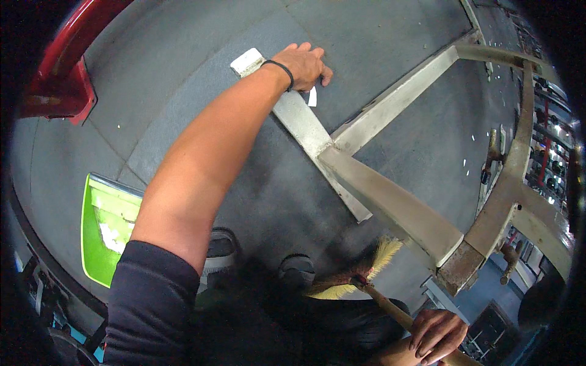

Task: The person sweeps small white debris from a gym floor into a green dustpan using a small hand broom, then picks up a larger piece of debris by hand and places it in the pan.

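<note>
My left hand (302,66) reaches over the base bar of a white-painted metal frame (302,121), its back towards me and a dark band at the wrist. Right below its fingers is a small strip of white paper (312,97); whether the fingers touch or grip it is hidden. At the lower right, my right hand (439,336) is wrapped around the wooden handle (391,307) of a broom. The broom's yellow bristles (385,256) point up and left, close to my feet. A bright green dustpan (89,233) with white scraps in it lies left of my forearm.
Angled beams (398,98) of the frame rise from the tiled floor (183,55) and cross the right side. A red metal post with a foot plate (81,98) stands at upper left. Small white scraps (464,162) dot the floor to the right. My shoes (221,249) are below.
</note>
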### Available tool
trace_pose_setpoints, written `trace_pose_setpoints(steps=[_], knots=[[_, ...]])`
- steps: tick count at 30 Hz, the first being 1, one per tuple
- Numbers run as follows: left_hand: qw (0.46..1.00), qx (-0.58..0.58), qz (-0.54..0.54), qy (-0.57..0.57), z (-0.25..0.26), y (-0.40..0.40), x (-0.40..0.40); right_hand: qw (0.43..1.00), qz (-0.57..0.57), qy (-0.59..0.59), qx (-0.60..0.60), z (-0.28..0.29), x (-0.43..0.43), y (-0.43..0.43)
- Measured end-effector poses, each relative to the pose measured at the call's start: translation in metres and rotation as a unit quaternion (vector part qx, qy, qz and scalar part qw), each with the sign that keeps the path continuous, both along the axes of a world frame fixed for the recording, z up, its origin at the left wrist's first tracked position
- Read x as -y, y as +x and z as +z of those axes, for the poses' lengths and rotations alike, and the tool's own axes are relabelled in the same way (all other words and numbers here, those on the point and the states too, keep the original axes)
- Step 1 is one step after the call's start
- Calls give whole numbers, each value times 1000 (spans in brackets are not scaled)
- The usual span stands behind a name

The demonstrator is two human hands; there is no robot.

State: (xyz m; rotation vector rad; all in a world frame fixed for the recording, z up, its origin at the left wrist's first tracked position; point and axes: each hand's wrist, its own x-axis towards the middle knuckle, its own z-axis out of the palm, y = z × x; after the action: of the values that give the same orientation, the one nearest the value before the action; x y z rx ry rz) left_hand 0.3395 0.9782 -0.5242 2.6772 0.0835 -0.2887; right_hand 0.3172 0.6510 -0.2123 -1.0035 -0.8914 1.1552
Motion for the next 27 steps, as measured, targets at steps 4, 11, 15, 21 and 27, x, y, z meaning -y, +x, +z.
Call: trace_pose_setpoints(steps=[4,11,15,21,27], knots=[[999,-11,-17,-34,-2,4,-8,1000,-3,-5,7,2,0,0],[998,-15,-28,-58,1,5,-10,999,-30,11,1,0,2,-3],[998,1,-32,-51,-2,4,-10,1000,-23,3,4,-1,2,-2],[999,17,-17,-47,-4,4,-7,1000,2,-3,11,-1,-2,4],[999,34,-28,-32,-8,4,-10,999,-53,-5,3,-4,5,-2]])
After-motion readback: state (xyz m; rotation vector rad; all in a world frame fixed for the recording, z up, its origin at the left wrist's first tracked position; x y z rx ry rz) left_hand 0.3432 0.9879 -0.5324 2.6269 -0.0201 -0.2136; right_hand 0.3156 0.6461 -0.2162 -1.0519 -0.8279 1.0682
